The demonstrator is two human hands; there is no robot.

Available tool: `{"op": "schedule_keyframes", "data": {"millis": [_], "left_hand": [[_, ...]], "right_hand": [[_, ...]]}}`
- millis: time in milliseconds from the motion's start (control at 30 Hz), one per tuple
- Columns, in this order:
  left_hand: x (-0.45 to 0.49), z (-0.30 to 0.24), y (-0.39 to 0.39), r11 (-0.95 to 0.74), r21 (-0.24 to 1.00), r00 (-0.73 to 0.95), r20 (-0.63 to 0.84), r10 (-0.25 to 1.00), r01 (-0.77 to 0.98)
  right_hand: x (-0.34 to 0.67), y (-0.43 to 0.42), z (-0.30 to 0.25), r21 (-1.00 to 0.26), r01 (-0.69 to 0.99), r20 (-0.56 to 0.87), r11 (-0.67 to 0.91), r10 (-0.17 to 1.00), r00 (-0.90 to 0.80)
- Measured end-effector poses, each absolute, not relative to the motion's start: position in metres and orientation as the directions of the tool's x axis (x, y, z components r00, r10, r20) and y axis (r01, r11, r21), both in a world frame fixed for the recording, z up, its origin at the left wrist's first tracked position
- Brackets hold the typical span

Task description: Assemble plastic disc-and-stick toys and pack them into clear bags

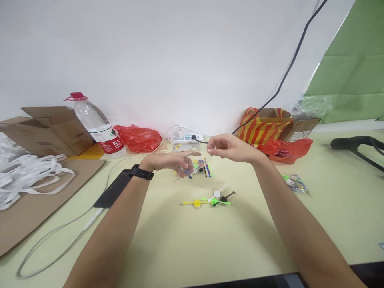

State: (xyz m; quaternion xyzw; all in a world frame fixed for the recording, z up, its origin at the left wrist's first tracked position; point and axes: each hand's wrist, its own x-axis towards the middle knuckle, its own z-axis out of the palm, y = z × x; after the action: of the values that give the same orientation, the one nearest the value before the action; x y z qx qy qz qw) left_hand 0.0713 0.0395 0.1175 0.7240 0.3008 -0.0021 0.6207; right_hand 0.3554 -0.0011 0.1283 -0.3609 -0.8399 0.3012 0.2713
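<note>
your right hand (232,149) has its thumb and forefinger drawn together in a pinch; whether something thin is caught there, you can't tell from this view. your left hand (168,161) has its fingers loosely curled, and a thin sliver shows below them, too blurred to say whether you grip it. the light pinch looks suited to small, fine parts that a full fist would cover.

nearer you than both hands lie the spinner pieces, touching or overlapping: yellow (196,203), white (216,194), green (214,202) and black (223,199). they probably sit there to be within easy reach and out from under your fingers. just beyond your left fingertips, partly hidden by them, is a pile of loose coloured parts (207,168), perhaps kept close for short reaches. a clear packet (295,184) lies to the right of your right forearm, apart from the pieces.

both your forearms slant inward from the near edge, hands raised over the table (168,248); your left palm tilts down, your right wrist bends inward, and the fingertips face each other without touching.
</note>
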Motion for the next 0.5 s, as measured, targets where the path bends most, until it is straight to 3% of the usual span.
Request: {"op": "schedule_keyframes", "data": {"millis": [133,233,300,400,500], "left_hand": [[0.066,0.114,0.043,-0.076,0.889,0.808,-0.371,0.459,0.451],[0.065,0.112,0.044,-0.081,0.889,0.809,-0.37,0.456,0.451],[0.065,0.112,0.045,-0.076,0.89,0.812,-0.372,0.449,0.45],[0.064,0.112,0.045,-0.093,0.888,0.815,-0.365,0.449,0.449],[0.063,0.112,0.046,-0.124,0.881,0.814,-0.357,0.458,0.456]], "right_hand": [[0.37,0.011,0.119,-0.573,0.64,0.206,0.511,0.846,-0.492],[0.376,0.019,0.108,-0.478,0.749,-0.037,0.458,0.842,-0.538],[0.372,0.022,0.102,-0.482,0.744,-0.198,0.464,0.769,-0.608],[0.36,0.022,0.093,-0.563,0.662,-0.318,0.494,0.61,-0.726],[0.351,0.023,0.086,-0.533,0.7,-0.432,0.476,0.558,-0.708]]}}
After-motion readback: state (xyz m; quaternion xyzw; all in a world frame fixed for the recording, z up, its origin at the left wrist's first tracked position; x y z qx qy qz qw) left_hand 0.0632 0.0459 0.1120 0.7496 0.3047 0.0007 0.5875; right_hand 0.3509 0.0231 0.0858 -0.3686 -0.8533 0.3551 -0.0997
